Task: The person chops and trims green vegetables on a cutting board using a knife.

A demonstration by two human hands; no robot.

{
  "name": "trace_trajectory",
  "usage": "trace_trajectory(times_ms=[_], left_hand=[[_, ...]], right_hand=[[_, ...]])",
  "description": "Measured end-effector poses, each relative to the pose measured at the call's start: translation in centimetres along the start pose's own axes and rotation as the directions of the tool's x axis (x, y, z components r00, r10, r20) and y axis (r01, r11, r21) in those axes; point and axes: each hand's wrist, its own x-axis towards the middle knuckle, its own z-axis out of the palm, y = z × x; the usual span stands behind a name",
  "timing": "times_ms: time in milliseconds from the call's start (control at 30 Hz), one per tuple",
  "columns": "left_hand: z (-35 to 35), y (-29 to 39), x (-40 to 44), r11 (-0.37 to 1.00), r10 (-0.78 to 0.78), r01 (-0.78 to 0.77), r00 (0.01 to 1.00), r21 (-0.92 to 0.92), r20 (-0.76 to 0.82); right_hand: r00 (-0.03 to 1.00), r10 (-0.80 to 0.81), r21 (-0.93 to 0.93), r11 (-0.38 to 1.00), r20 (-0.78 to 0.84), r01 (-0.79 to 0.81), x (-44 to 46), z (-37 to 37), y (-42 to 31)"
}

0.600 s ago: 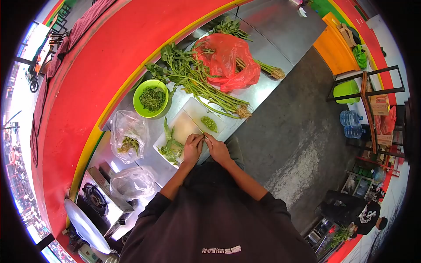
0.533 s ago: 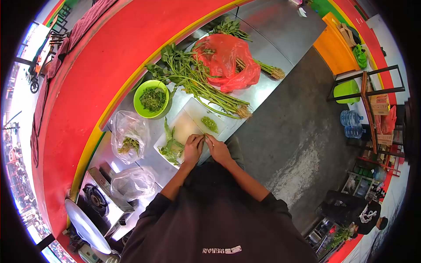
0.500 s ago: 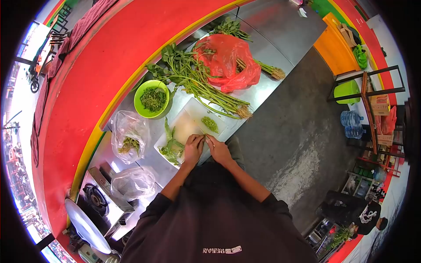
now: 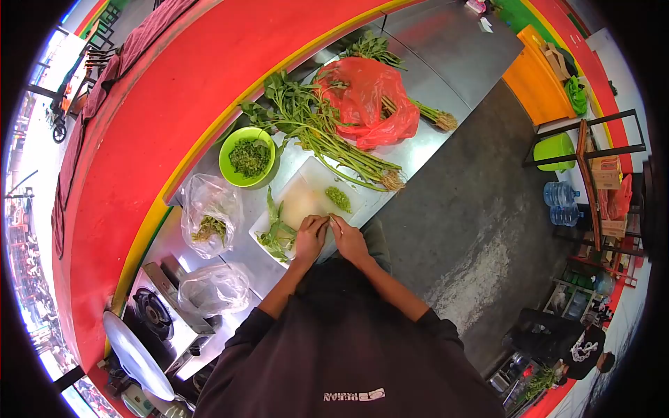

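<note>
My left hand (image 4: 311, 238) and my right hand (image 4: 348, 240) are close together at the near edge of a white cutting board (image 4: 312, 169). Both have fingers pinched; whatever small piece lies between the fingertips is too small to name. Just beyond my right hand, a little heap of chopped green pieces (image 4: 338, 199) rests on the board. Leafy green stems (image 4: 277, 235) lie on the board's left side, near my left hand. Past the board's left corner stands a lime-green bowl (image 4: 230, 171) holding picked greens (image 4: 249, 158).
Long-stemmed leafy bunches (image 4: 348, 155) with roots and a red plastic bag (image 4: 369, 97) lie on the steel counter (image 4: 446, 49). Clear plastic bags (image 4: 214, 289) sit at left, near a gas stove (image 4: 152, 313). Another person (image 4: 557, 343) is at the far lower right.
The whole view has shifted slightly, so the counter and its contents appear a little farther right. My hands remain pinched together at the board's edge.
</note>
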Motion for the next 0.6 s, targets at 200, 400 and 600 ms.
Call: trace_trajectory(times_ms=[200, 400, 600], left_hand=[[0.0, -0.3, 0.0, 0.999, -0.016, 0.016, 1.0, -0.034, -0.004], [-0.3, 0.3, -0.4, 1.0, -0.003, 0.003, 1.0, -0.01, 0.0], [0.0, 0.0, -0.5, 1.0, 0.014, -0.014, 1.0, -0.005, -0.014]], right_hand=[[0.996, 0.085, -0.055, 0.995, 0.026, -0.083, -1.1, -0.3, -0.6], [0.998, 0.06, -0.086, 0.995, 0.03, -0.057, -0.3, -0.6, -1.3], [0.998, 0.066, -0.079, 0.995, -0.002, -0.066, -1.8, -0.5, -0.8]])
